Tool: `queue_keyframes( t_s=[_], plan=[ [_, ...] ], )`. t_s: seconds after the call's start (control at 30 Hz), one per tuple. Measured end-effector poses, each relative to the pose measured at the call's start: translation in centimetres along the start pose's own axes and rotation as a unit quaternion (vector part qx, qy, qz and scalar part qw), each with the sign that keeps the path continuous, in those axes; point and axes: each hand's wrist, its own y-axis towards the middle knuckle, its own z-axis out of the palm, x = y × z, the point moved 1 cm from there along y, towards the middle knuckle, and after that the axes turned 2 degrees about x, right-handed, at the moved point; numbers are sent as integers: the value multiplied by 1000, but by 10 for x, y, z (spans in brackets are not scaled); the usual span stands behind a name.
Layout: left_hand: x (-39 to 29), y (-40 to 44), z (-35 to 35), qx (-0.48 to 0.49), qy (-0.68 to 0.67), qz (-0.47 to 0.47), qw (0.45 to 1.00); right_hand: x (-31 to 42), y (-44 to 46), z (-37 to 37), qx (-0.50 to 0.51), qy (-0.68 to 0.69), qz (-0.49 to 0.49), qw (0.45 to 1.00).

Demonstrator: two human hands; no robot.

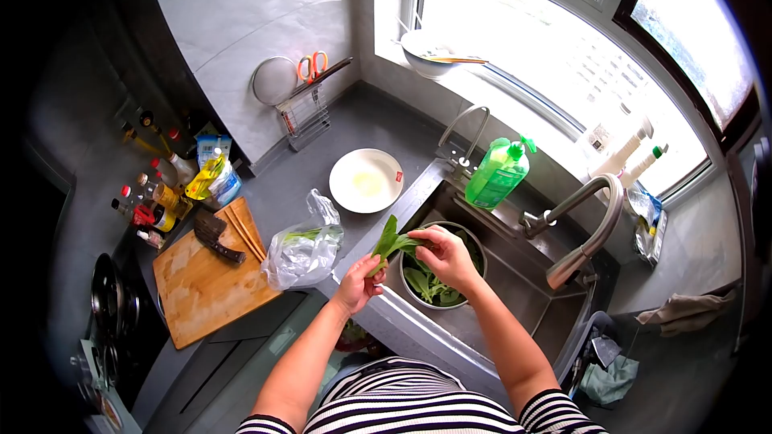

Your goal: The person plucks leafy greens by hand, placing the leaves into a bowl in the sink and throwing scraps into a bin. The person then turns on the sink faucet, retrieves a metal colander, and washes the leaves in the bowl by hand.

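Note:
Leafy greens are held between my two hands, over the front left edge of the sink. My left hand is closed round the stem end. The fingers of my right hand pinch the leaves on the other side. Below my right hand, a round metal bowl stands in the sink with more green leaves in it. Left of my hands lies a clear plastic bag with some green stems inside.
A white plate lies behind the bag. Further left are a cutting board, a cleaver, chopsticks and several bottles. Green soap bottle and curved faucet stand behind the sink. A bowl sits on the windowsill.

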Motion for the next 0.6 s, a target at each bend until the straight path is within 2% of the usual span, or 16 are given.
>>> queue_keyframes(
  t_s=[0.07,0.2,0.3,0.47,0.57,0.6],
  plan=[
    [-5,-4,1,-10,8,5,1000,7,1,3,13,-52,-27,998],
    [-12,-15,-3,-24,45,13,999,8,3,10,12,-73,-12,997],
    [-12,-25,-15,-16,62,17,998,6,0,22,-2,25,33,999],
    [-11,-52,-28,-31,80,19,996,9,-8,42,27,51,106,993],
    [-10,-73,-30,-28,65,36,997,0,-13,57,63,82,85,991],
    [-9,-80,-32,-34,71,38,996,5,-16,61,90,90,105,986]
  ],
)
